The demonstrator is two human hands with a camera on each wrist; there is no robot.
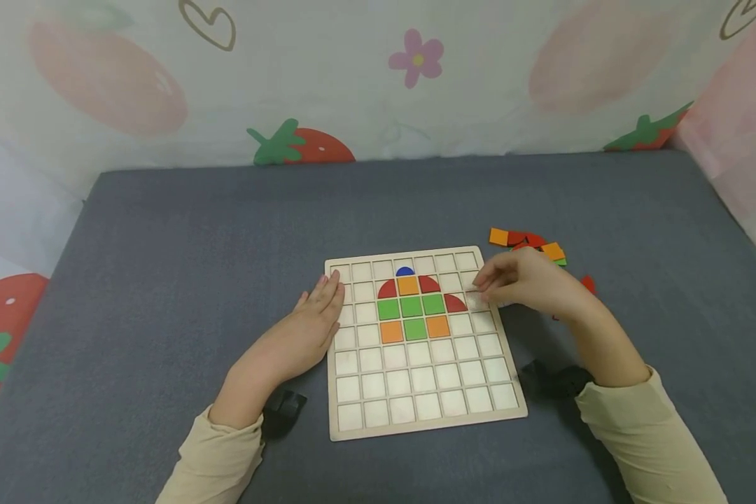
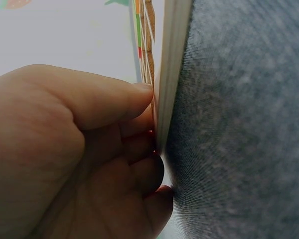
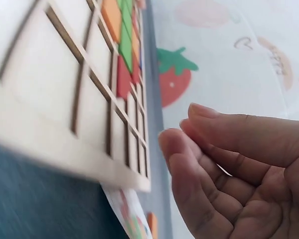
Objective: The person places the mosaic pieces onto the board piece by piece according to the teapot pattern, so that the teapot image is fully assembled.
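Note:
A wooden grid board (image 1: pixel 425 428) lies on the dark cloth with coloured pieces in several cells: a blue half-circle (image 1: pixel 405 271), orange squares (image 1: pixel 391 332), green squares (image 1: pixel 411 306) and red quarter-circles (image 1: pixel 455 303). The left hand (image 1: pixel 307 323) rests on the board's left edge with its fingers extended; in the left wrist view its thumb and fingertips touch the rim. Over the right edge hovers the right hand (image 1: pixel 529 283), fingers loosely bent. The right wrist view shows nothing between that hand's thumb and fingers (image 3: pixel 182 169), which stand apart from the board.
Loose orange, red and green pieces (image 1: pixel 499 236) lie beyond the board's top right corner, partly hidden by the right hand. A white printed sheet (image 3: pixel 132 214) shows beside the board's edge. Dark wrist devices (image 1: pixel 283 411) sit under both wrists. A printed curtain (image 1: pixel 479 119) stands behind the table.

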